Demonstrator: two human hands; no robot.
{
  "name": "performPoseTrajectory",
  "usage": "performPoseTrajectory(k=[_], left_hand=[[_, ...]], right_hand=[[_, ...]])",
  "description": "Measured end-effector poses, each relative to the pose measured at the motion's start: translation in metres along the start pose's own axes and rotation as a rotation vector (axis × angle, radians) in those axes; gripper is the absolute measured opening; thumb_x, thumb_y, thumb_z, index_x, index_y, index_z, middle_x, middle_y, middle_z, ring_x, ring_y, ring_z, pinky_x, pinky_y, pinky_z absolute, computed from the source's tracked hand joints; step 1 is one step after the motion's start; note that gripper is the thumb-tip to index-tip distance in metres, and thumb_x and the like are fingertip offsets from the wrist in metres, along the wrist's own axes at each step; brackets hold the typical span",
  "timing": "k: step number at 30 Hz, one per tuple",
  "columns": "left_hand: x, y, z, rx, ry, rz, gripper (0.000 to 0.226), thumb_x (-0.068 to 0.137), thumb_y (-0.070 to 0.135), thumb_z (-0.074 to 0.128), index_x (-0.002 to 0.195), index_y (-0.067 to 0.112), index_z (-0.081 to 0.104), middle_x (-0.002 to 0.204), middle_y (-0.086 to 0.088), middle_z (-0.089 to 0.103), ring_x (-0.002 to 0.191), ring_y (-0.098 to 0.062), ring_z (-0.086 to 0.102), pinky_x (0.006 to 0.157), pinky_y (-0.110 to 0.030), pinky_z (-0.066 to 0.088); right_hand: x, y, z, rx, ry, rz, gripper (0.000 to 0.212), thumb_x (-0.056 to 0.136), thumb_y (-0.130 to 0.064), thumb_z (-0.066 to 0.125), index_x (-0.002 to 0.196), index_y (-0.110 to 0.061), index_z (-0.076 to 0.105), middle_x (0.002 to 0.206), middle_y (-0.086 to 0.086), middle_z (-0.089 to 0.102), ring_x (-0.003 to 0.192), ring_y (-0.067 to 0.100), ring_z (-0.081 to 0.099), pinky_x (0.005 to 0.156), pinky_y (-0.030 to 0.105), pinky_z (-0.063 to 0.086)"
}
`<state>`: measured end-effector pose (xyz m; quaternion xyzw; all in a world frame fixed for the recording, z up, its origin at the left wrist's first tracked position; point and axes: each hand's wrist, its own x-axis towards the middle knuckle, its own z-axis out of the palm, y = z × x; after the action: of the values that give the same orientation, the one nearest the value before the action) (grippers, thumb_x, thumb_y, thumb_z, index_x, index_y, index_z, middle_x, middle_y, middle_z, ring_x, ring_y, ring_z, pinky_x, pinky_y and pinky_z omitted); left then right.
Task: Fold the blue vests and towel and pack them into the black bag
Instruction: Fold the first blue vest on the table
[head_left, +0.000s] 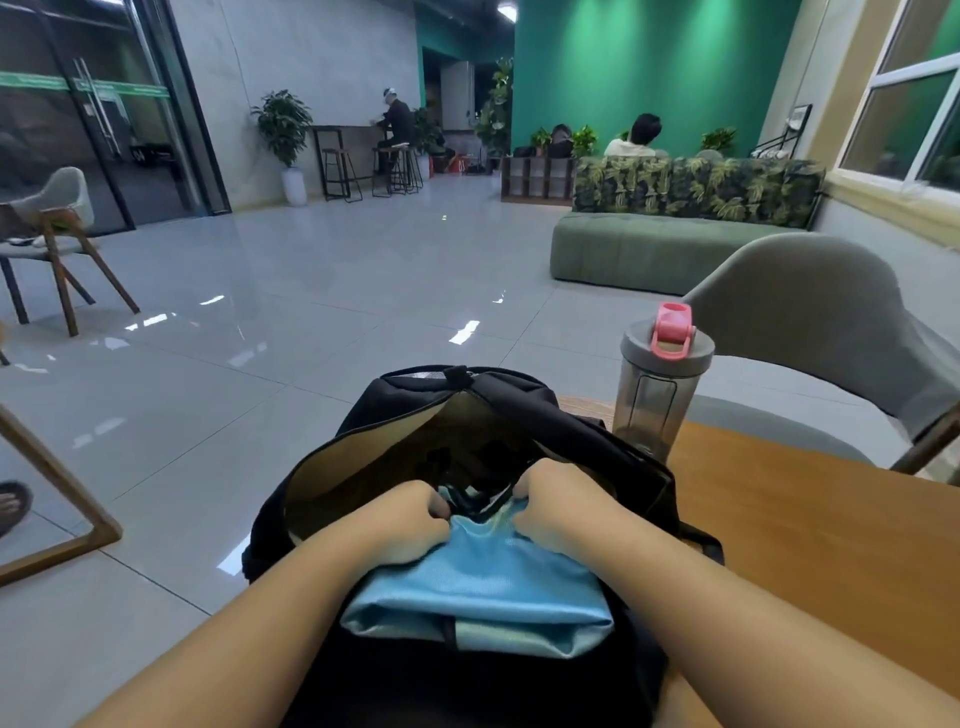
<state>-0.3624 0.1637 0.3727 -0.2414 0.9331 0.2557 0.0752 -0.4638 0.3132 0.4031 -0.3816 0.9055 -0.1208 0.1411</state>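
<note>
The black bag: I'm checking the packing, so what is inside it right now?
The open black bag shows tan lining and some dark, unclear shapes. The folded blue fabric bundle, gripped by both hands, enters its mouth and hides whatever lies beneath.

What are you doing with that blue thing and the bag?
A person is packing a folded blue vest into an open black bag that sits on the edge of a wooden table. The left hand and the right hand both grip the far end of the vest at the bag's mouth. Most of the vest is outside the bag, lying on top of it. A water bottle with a pink cap stands beside the bag.
</note>
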Motion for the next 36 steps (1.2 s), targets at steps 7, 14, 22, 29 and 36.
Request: performPoseTrajectory(k=[7,14,22,29,36], left_hand=[[0.020,-0.002,-0.008,0.024,0.209,-0.035,0.024,0.084,0.019,0.054,0.104,0.009,0.063,0.099,-0.009,0.065,0.092,-0.026,0.062,0.078,-0.034,0.051],[0.035,0.005,0.000,0.219,0.099,-0.191,0.042,0.095,0.036,0.049,0.127,0.009,0.050,0.127,-0.012,0.056,0.112,-0.027,0.055,0.089,-0.030,0.041],[0.031,0.026,0.020,0.468,0.005,-0.133,0.061,0.099,0.044,0.035,0.151,0.025,0.012,0.159,-0.010,-0.003,0.145,-0.034,-0.002,0.116,-0.054,0.009],[0.055,0.014,0.018,0.380,-0.071,-0.133,0.071,0.089,0.069,0.035,0.147,0.049,-0.001,0.157,-0.004,-0.025,0.140,-0.045,-0.020,0.114,-0.060,0.000],[0.034,0.025,0.025,0.355,-0.094,-0.152,0.061,0.094,0.064,0.024,0.149,0.045,0.004,0.159,-0.003,-0.018,0.142,-0.040,-0.018,0.113,-0.062,0.001]], right_hand=[[0.014,-0.015,0.002,0.064,0.027,-0.101,0.012,0.088,-0.012,0.055,0.098,-0.010,0.062,0.114,0.012,0.058,0.107,0.030,0.057,0.082,0.030,0.046],[0.021,-0.023,0.027,-0.058,-0.123,0.073,0.049,0.092,-0.012,0.049,0.138,-0.001,0.036,0.147,0.025,0.018,0.121,0.033,0.048,0.102,0.035,0.042],[-0.002,-0.020,0.032,-0.169,-0.176,-0.069,0.054,0.090,-0.029,0.057,0.138,-0.013,0.039,0.142,0.017,0.030,0.117,0.038,0.050,0.096,0.039,0.043],[-0.005,-0.006,0.034,-0.224,-0.248,-0.055,0.070,0.090,-0.057,0.048,0.145,-0.015,0.035,0.143,0.010,0.038,0.126,0.032,0.044,0.100,0.040,0.040],[-0.024,-0.003,0.029,-0.122,-0.132,-0.119,0.071,0.084,-0.056,0.059,0.139,-0.016,0.035,0.133,0.010,0.038,0.114,0.033,0.054,0.091,0.040,0.046]])
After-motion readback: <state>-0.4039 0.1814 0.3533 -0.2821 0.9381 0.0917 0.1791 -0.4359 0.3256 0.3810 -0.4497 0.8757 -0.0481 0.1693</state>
